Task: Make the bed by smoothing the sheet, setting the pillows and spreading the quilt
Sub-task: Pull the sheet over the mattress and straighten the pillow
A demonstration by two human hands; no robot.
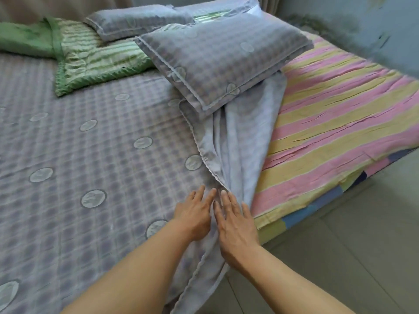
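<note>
So the sheet (79, 155), the lilac checked one with the pale round medallions, covers the left and middle of the bed, and its right edge is flipped back on itself, showing a plain pale underside in a bunched fold (240, 141) that runs from under the near pillow down to my hands. Right of that fold the pink and yellow striped mattress cover (340, 114) is bare all the way to the bed's edge.

My left hand (195, 214) lies flat on the sheet, fingers straight and a bit spread, just beside the scalloped hem. My right hand (235, 223) is flat too, fingers straight, pressing on the folded-over part. The two hands are nearly touching, with the hem ridge between them. Neither one holds anything.

The near pillow (217, 62), same checked fabric, sits tilted across the top of the fold, partly on the sheet and partly over the striped cover. The second pillow (136, 21) lies farther back near the head of the bed. Between and left of them the green striped quilt (90, 60) is heaped in a crumpled pile, one part showing its plain green side (25, 39).

Past the bed on the right there's a pale tiled floor (351, 257) and a scuffed bluish wall (362, 19); a beige curtain (56, 6) hangs behind the head end.
</note>
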